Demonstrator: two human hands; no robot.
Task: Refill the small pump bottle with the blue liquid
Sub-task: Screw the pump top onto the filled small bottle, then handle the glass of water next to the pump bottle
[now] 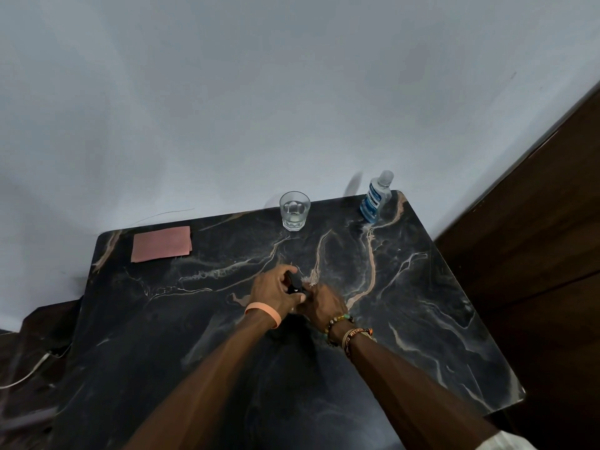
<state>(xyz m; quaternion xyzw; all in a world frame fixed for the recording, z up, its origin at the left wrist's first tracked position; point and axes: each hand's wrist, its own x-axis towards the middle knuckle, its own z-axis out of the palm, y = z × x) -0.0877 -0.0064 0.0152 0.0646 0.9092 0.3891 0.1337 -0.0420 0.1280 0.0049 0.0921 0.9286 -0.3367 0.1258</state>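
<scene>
Opening step, I judge: left hand (274, 289) curls its fingers round the small pump bottle (294, 284) mid-bench (422, 319), right hand (324, 305) beside it, fingers hidden, hold unclear; next: pump head off, then fetch blue liquid bottle (373, 203) from far corner.

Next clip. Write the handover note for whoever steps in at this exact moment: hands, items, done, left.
Left hand grips the small pump bottle over the middle of the table.
Right hand is against it; its grip is hidden.
Blue liquid bottle stands capped at the back right corner; glass at the back.
Done: pump bottle in hand.
Left: uncap blue bottle, pour, reclose.
</scene>
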